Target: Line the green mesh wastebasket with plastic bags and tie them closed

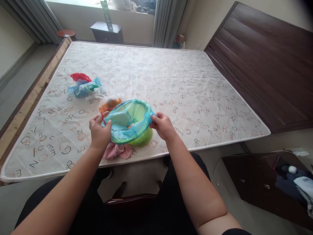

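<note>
A blue plastic bag (119, 130) with a red drawstring is stretched over the rim of a green basket (143, 137) near the mattress's front edge. My left hand (99, 130) pinches the bag's left edge beside the red drawstring. On the right side, my right hand (162, 125) pinches the blue plastic at the rim. Through the bag's opening the basket's pale green inside shows. A pink cloth (118, 151) lies just in front of the basket. Behind the bag sits a clear bag with something orange (111, 103) in it, partly hidden.
Crumpled red, blue and white plastic bags (84, 85) lie at the left on the letter-print mattress (171, 81). A dark wooden headboard (264, 65) stands at right. A dark cabinet (259, 182) holds clothes, lower right. A vase (106, 14) stands on a nightstand (107, 32).
</note>
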The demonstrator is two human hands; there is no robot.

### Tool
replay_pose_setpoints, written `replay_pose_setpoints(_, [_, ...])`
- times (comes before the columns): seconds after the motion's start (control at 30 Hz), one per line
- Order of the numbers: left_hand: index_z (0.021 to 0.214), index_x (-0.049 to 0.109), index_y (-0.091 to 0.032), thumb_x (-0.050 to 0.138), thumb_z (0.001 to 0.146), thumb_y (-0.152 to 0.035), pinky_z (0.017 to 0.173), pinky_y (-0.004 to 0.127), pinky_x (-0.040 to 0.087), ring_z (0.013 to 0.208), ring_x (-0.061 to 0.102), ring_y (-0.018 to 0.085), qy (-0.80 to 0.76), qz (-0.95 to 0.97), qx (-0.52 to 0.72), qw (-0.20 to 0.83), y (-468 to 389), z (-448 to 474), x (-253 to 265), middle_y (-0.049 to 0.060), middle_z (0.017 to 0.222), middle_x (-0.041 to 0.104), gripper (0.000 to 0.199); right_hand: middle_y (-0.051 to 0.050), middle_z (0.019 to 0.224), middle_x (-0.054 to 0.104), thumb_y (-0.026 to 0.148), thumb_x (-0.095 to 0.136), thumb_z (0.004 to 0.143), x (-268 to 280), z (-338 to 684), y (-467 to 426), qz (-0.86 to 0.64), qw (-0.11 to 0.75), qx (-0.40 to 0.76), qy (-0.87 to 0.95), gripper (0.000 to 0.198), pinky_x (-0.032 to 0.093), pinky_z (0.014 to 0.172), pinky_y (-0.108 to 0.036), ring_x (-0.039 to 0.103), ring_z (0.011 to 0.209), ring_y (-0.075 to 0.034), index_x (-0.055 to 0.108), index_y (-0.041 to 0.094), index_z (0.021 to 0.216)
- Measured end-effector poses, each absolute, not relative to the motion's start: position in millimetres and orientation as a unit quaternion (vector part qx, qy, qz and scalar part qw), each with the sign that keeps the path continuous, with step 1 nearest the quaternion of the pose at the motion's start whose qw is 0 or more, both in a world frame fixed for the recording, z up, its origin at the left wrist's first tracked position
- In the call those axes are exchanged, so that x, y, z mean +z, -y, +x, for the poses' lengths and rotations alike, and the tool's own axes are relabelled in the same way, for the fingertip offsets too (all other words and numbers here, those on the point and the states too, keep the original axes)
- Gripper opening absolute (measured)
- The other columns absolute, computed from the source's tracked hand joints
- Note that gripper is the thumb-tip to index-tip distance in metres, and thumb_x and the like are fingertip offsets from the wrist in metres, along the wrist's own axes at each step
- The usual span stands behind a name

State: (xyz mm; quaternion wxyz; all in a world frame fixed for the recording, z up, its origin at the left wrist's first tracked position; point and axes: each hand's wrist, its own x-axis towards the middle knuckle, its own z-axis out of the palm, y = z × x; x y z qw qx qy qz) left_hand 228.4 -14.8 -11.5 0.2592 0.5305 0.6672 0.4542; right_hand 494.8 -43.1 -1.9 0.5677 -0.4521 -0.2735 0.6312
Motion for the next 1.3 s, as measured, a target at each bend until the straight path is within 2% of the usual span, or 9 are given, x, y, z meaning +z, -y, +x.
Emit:
replay_pose_setpoints(0.13, [0.109,0.08,-0.024,0.064,0.094,-0.029,0.111,0.04,0.047,0.113,0.062,0.026,-0.587,0.651,0.427,0.219,35,244,13,0.008,0.109,0.065,0.023,0.002,0.075,0.066,0.044,0.09,0.07,11,478,48,-0.478,0.551,0.604,0.322,0.038,0.055,0.066,-0.026,0.063,0.073,-0.013,0.06,0.022,0.079])
replay_pose_setpoints(0.27, [0.119,0.077,-0.021,0.068,0.094,-0.042,0.084,0.033,0.053,0.082,0.063,0.02,-0.538,0.704,0.352,0.303,52,260,24,0.006,0.098,0.072,0.034,0.003,0.075,0.064,0.037,0.089,0.071,20,462,54,-0.475,0.539,0.591,0.367,0.031,0.051,0.064,-0.025,0.059,0.07,-0.011,0.067,0.022,0.086])
replay_pose_setpoints(0.37, [0.119,0.075,-0.02,0.076,0.086,-0.048,0.077,0.031,0.051,0.074,0.06,0.017,-0.533,0.715,0.315,0.326,56,265,19,0.005,0.096,0.074,0.044,0.004,0.076,0.065,0.034,0.091,0.068,22,458,57,-0.456,0.524,0.609,0.383,0.037,0.05,0.067,-0.026,0.059,0.071,-0.011,0.07,0.022,0.096])
replay_pose_setpoints(0.5, [0.103,0.074,-0.019,0.07,0.089,-0.046,0.074,0.03,0.05,0.072,0.061,0.016,-0.563,0.65,0.347,0.374,51,265,6,0.003,0.088,0.073,0.031,0.002,0.084,0.07,0.037,0.092,0.067,19,465,58,-0.417,0.487,0.677,0.362,0.046,0.054,0.072,-0.029,0.064,0.076,-0.013,0.071,0.022,0.106])
replay_pose_setpoints(0.63, [0.101,0.07,-0.019,0.068,0.089,-0.046,0.075,0.029,0.05,0.08,0.064,0.018,-0.55,0.596,0.376,0.448,45,264,0,0.003,0.09,0.071,0.03,0.0,0.088,0.069,0.042,0.088,0.072,16,471,57,-0.432,0.463,0.688,0.355,0.035,0.054,0.07,-0.028,0.064,0.076,-0.012,0.071,0.02,0.094])
replay_pose_setpoints(0.8, [0.101,0.066,-0.02,0.063,0.088,-0.039,0.082,0.031,0.05,0.088,0.063,0.019,-0.529,0.592,0.408,0.45,49,268,2,0.003,0.094,0.068,0.023,0.004,0.074,0.062,0.044,0.087,0.073,22,469,60,-0.447,0.475,0.65,0.389,0.035,0.051,0.066,-0.026,0.059,0.066,-0.01,0.062,0.02,0.081])
replay_pose_setpoints(0.97, [0.108,0.062,-0.02,0.074,0.083,-0.049,0.078,0.032,0.05,0.086,0.061,0.019,-0.505,0.632,0.375,0.453,56,273,4,0.003,0.097,0.065,0.04,0.007,0.069,0.056,0.046,0.088,0.072,28,463,65,-0.47,0.467,0.61,0.435,0.044,0.048,0.062,-0.025,0.056,0.063,-0.01,0.051,0.022,0.075])
replay_pose_setpoints(1.1, [0.1,0.061,-0.02,0.075,0.083,-0.052,0.071,0.03,0.046,0.076,0.055,0.017,-0.533,0.659,0.336,0.411,55,274,3,0.0,0.083,0.06,0.038,0.006,0.071,0.058,0.049,0.089,0.071,29,463,67,-0.463,0.452,0.613,0.453,0.048,0.048,0.062,-0.024,0.057,0.064,-0.01,0.049,0.022,0.075])
replay_pose_setpoints(1.3, [0.108,0.063,-0.02,0.07,0.085,-0.045,0.084,0.034,0.052,0.09,0.065,0.02,-0.525,0.651,0.337,0.432,55,274,0,0.004,0.099,0.07,0.035,0.005,0.061,0.058,0.069,0.071,0.083,24,468,62,-0.471,0.445,0.67,0.362,0.049,0.049,0.053,-0.024,0.061,0.055,-0.013,0.054,0.022,0.085])
